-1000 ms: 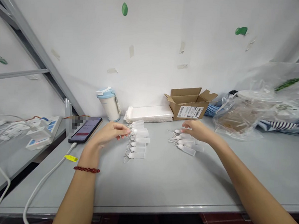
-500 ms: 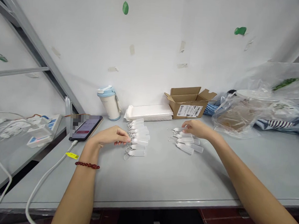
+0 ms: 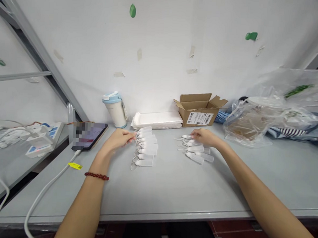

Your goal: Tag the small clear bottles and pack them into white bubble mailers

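Several small translucent plastic tubes (image 3: 148,147) with white ends and looped cords lie in a column on the grey table, their cords pointing left. My left hand (image 3: 117,140) is beside the column's upper part, thumb and fingers pinched together near the cord ends; what is in the pinch is hidden. More of these tubes (image 3: 196,149) form a looser pile to the right. My right hand (image 3: 205,136) reaches over the top of that pile, its fingers closed on the far end of the uppermost tube (image 3: 187,136), which still lies low by the others.
Behind the tubes are a stack of white flat packs (image 3: 159,119) and an open cardboard box (image 3: 199,115). A lidded cup (image 3: 116,111) and a phone (image 3: 90,136) with a white cable (image 3: 49,186) stand left. Plastic-bagged items (image 3: 250,123) lie right; a power strip (image 3: 44,139) is far left.
My left hand has moved up along the left column, from its middle to near its top. My right hand stays at the top of the right pile. The view has shifted slightly.
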The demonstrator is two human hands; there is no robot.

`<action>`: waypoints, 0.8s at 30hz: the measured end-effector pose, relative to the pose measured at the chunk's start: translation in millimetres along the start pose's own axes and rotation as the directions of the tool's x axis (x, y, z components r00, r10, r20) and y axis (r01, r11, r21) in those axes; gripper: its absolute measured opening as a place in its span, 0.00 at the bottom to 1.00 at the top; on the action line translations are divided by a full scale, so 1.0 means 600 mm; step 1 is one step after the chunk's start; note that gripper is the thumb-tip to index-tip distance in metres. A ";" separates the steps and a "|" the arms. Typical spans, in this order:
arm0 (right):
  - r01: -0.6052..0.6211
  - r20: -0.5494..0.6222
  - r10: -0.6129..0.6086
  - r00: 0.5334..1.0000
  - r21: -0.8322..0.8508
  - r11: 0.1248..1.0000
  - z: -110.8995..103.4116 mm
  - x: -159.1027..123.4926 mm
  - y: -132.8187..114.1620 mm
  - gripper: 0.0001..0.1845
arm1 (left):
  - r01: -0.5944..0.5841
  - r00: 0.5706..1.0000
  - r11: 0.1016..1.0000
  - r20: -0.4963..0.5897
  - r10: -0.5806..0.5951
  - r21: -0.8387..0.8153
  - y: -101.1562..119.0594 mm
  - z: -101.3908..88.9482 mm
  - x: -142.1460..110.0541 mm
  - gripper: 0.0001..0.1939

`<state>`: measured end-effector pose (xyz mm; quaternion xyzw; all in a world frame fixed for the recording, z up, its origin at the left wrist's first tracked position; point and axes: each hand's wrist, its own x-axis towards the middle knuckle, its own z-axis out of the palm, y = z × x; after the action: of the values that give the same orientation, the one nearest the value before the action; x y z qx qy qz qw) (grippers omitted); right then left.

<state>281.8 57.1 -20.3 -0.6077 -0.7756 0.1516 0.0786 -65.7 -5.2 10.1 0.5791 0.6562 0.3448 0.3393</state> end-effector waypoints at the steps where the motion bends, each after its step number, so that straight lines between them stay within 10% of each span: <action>1: -0.007 -0.010 0.007 1.000 -0.005 1.000 0.003 0.003 0.001 0.13 | -0.030 0.995 0.999 -0.094 0.028 -0.022 0.002 0.009 0.002 0.19; 5: -0.032 -0.050 0.032 0.998 -0.013 0.999 0.017 0.012 0.008 0.12 | -0.219 0.939 0.975 -0.263 0.221 0.038 0.016 0.051 0.000 0.18; 15: 0.016 -0.228 -0.003 0.974 0.057 0.998 0.012 -0.002 -0.011 0.08 | -0.470 0.795 0.822 -0.250 0.552 0.320 0.039 0.106 -0.041 0.18; 24: 0.384 -0.319 -0.294 0.901 0.272 0.882 0.020 -0.055 -0.115 0.11 | -0.358 0.929 0.929 -0.135 0.344 -0.097 0.045 0.112 -0.039 0.23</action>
<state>223.0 8.5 -6.5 -0.4545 -0.8163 0.1785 0.3086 7.4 -21.7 -1.7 0.6445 0.5387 0.4719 0.2678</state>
